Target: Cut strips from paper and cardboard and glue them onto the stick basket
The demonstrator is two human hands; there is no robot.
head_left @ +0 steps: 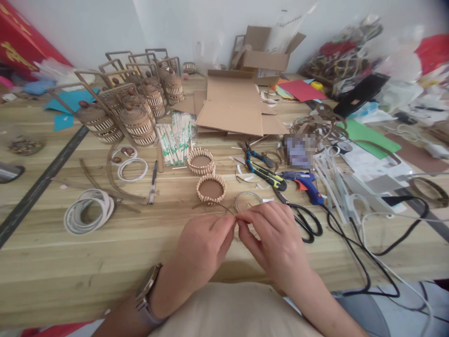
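My left hand [209, 238] and my right hand [275, 234] meet fingertip to fingertip near the table's front edge, both pinching a thin brown strip [221, 206]. The strip's free end curves off to the left, just in front of a small round basket [211, 188] made of short wooden pegs on a brown base. Behind that basket stands a similar peg basket [200, 161]. Close beyond my right hand lies a thin pale ring [247, 199]. Black-handled scissors [305, 222] rest to the right of that hand.
A blue glue gun [307, 185], a yellow-black cutter [264, 174] and pliers [259, 155] lie right of the baskets. Cables [351, 243] trail off the right side. White tape rolls [87, 211] sit left; finished lidded baskets [138, 122] and flat cardboard [229, 105] stand farther back.
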